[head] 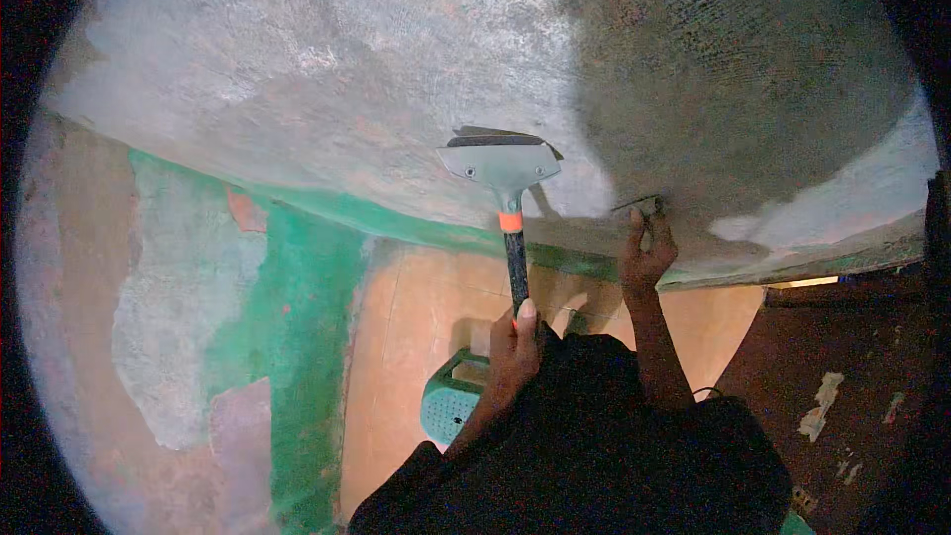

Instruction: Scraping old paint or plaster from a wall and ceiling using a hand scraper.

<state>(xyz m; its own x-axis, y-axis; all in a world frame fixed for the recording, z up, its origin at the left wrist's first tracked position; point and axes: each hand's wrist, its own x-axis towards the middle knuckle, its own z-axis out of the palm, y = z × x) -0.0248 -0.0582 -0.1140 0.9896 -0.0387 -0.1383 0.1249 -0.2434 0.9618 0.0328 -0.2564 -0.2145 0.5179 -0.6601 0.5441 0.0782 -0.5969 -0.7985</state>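
Observation:
My left hand point(518, 345) grips the lower end of a long-handled wall scraper point(499, 167). The tool has a wide grey metal head with two screws, an orange band and a black handle. Its head is up in front of the scraped wall point(334, 89); whether the edge touches cannot be told. To the right, my right hand point(648, 256) is raised close to the same wall. Between its thumb and fingers is a small dark flat piece point(651, 203), too small and shadowed to name. The wall surface is patchy grey and white, partly in my shadow.
A teal plastic stool point(446, 410) with a perforated seat stands on the orange tiled floor point(416, 297), beside my left forearm. A wall with peeling green paint point(308, 357) rises at left. On the right is a dark brown panel point(787, 357) with pale chipped spots.

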